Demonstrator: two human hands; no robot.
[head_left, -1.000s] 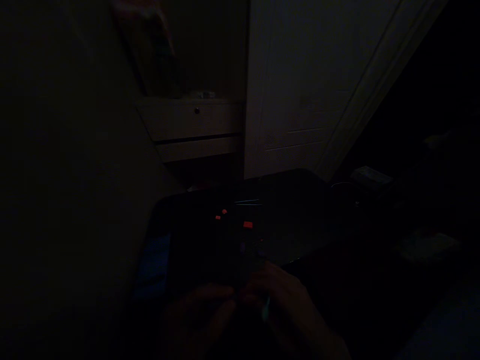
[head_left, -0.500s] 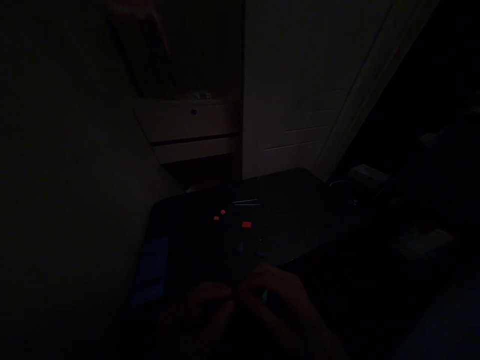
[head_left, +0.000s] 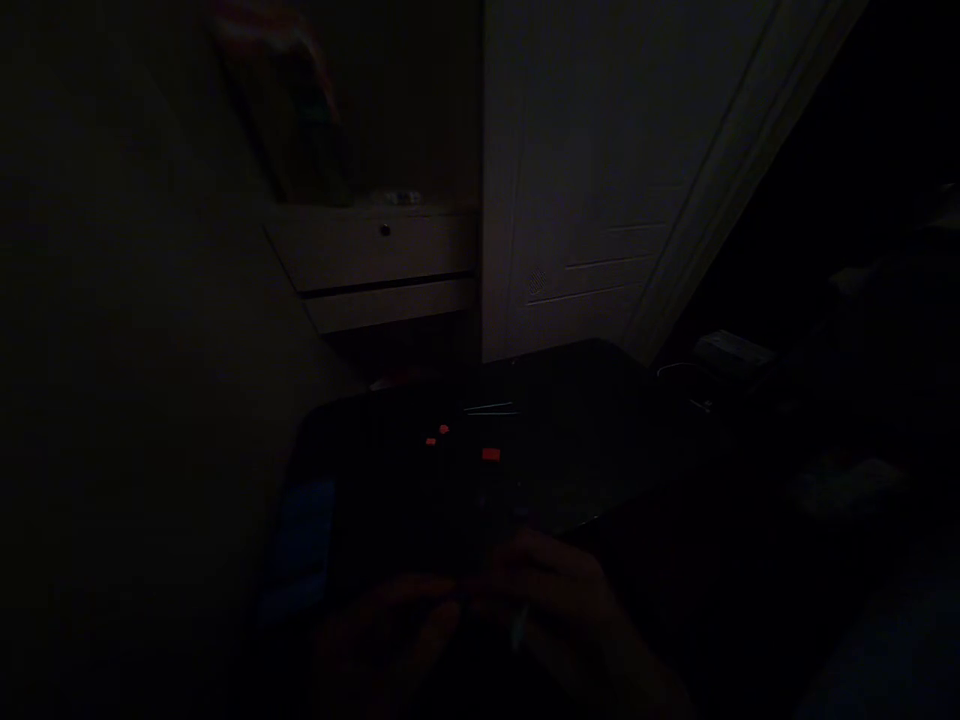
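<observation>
The room is very dark. My left hand [head_left: 390, 625] and my right hand [head_left: 562, 610] sit close together at the near edge of a dark table [head_left: 600, 420], fingertips meeting. Both look curled around something small that I cannot make out; a faint pale sliver shows under the right fingers. Three small red pieces [head_left: 491, 455] lie on the table just beyond my hands, two of them close together to the left [head_left: 437, 435]. A thin pale rod [head_left: 491, 408] lies behind them.
A pale door [head_left: 600, 180] stands behind the table, with a drawer unit [head_left: 382, 260] to its left. A bluish object [head_left: 304, 520] lies at the table's left edge. A pale box [head_left: 731, 350] and dim shapes sit to the right.
The view has shifted slightly. My hands stay together at the table's near edge, with the right fingers working a little lower. The red pieces have not moved.
</observation>
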